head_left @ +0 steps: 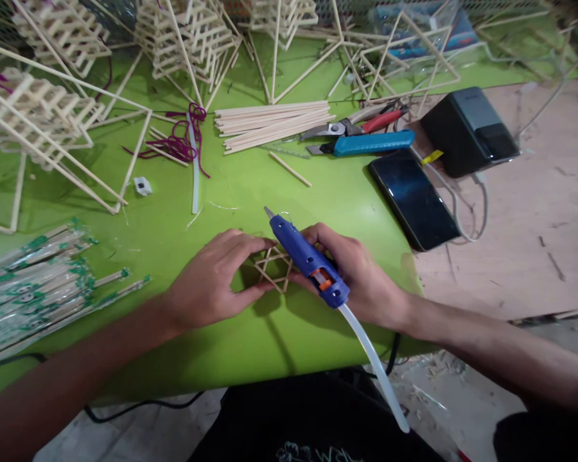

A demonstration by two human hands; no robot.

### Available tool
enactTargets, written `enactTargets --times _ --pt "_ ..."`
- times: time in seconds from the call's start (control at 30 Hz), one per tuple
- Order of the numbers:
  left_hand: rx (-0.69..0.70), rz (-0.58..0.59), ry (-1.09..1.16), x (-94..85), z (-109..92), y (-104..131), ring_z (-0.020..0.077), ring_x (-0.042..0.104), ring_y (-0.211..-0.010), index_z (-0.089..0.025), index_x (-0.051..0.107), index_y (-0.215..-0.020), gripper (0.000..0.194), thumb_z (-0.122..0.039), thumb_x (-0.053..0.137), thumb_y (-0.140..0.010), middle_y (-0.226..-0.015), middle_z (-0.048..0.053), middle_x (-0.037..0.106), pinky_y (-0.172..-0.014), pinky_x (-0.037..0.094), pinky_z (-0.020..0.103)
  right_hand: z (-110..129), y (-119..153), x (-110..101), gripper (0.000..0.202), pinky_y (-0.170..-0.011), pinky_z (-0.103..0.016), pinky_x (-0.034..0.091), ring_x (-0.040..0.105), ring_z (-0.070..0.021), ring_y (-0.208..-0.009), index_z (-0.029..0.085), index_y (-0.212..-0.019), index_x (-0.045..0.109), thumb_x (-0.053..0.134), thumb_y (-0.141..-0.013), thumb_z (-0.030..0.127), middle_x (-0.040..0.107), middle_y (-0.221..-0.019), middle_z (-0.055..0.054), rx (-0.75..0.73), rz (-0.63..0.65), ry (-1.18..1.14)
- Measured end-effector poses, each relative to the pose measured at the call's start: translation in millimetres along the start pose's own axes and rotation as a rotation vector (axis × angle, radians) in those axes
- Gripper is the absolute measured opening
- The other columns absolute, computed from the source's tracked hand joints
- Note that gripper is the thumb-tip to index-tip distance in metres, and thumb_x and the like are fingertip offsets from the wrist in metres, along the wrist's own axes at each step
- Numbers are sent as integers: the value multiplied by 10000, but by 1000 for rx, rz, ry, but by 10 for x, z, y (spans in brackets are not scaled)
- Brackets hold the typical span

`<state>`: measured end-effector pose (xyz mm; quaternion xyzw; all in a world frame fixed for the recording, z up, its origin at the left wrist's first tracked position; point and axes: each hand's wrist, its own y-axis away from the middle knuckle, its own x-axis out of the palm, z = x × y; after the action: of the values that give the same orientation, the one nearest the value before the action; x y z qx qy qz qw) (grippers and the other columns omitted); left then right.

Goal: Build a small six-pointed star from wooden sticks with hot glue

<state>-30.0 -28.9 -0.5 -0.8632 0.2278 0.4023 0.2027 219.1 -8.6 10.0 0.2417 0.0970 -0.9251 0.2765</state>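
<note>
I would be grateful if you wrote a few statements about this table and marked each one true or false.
1. The blue utility knife lies beside the red-handled cutters. True.
2. The left hand holds the utility knife. False: its thumb and finger are on a small star-shaped stick frame.
3. The right hand holds a hot glue gun. True.
4. The purple string is wound around the hot glue gun. False: it lies in a tangle on the green table.
5. A translucent glue stick sticks out of the hot glue gun's rear. True.
</note>
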Motion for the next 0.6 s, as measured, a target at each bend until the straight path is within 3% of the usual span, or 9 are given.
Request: enactTargets --times 0.13,0.27,0.6 --pt "-37 19 71 -37 55 2 228 649 -974 -209 544 -1268 551 -437 793 -832 -1105 68 688 -834 569 397 -4 -2 -3 339 -599 -236 413 509 -75 -639 179 -1002 519 684 -728 66 613 -840 25 9 6 2" --pt "-73 76 168 -102 163 -4 214 667 -1040 -275 506 -1376 618 -402 790 -842 -1208 54 679 -912 570 393 1 -3 -8 362 -608 -241 413 507 -80 -653 178 -1026 523 675 -724 49 601 -838 27 2 7 -5" --pt "-26 104 164 -109 226 -68 170 666 -965 -269 579 -1287 412 -326 730 -909 -1081 22 692 -826 557 327 -2 -5 0 334 -607 -249 413 510 -96 -657 191 -1041 525 704 -765 133 617 -843 14 15 1 1"
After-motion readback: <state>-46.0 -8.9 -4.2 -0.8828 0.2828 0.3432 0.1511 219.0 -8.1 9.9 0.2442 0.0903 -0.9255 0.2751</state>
